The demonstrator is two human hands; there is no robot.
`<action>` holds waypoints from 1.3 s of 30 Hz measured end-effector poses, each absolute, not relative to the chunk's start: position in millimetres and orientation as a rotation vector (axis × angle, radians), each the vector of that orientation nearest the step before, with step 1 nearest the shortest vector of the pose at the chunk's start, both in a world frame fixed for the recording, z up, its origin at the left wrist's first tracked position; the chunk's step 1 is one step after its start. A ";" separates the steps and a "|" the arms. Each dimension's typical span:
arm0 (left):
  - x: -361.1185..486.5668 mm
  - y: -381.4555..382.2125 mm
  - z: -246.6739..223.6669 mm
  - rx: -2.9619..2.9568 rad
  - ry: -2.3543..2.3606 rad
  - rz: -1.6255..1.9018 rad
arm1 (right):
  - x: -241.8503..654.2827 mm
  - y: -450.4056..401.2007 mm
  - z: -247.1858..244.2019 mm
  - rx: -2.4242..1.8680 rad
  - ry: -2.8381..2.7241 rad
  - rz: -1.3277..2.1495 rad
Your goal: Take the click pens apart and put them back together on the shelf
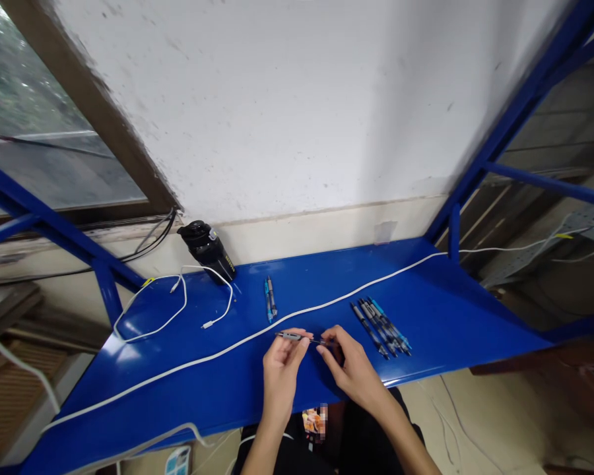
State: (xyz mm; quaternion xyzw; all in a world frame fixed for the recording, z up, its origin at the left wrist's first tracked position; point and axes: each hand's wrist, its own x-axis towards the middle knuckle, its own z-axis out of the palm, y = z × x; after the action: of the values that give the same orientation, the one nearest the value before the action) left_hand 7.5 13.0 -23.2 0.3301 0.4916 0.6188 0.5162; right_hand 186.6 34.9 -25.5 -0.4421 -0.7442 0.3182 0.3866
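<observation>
Honestly it's a pretty simple setup: a blue steel shelf runs under a white plaster wall, with a window off to the left. Everything's laid flat on that glossy top, probably so it's all within easy reach. A long white cable crosses the whole shelf, looks like it's just routed in from the right, and a shorter white charging cable sits in a loose loop beside a black water bottle, which is parked back by the wall and out of the way. A bundle of blue-and-black pens lies side by side, all pointing the same way, likely to keep them tidy, and a separate pair of pens sits further left. Right in front, the left hand and right hand are both closed up, pinching a slim pen between them just left of the bundle, held up over the shelf. It has a grey grip and dark barrel, tip pointing left; finer detail's too small to make out.
</observation>
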 end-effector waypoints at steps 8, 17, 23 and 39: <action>8.9 13.2 -22.4 1.018 1.232 1.407 | 186.6 35.4 -27.1 -1.052 -1.902 0.868; 8.8 15.0 -23.1 1.123 1.185 1.433 | 188.2 33.7 -15.1 -0.928 -1.941 0.947; 8.1 15.1 -22.9 1.124 1.175 1.433 | 187.9 33.1 -18.6 -0.985 -1.920 0.950; 5.4 12.7 -18.7 1.143 1.217 1.383 | 188.1 33.0 -17.8 -1.002 -1.910 0.997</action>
State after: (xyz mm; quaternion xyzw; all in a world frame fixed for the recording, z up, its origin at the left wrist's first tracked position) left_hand 5.4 12.7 -18.7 0.4658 0.4961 0.5638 0.4680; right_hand 188.1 33.0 -17.8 -0.3911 -0.7458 0.3893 0.3732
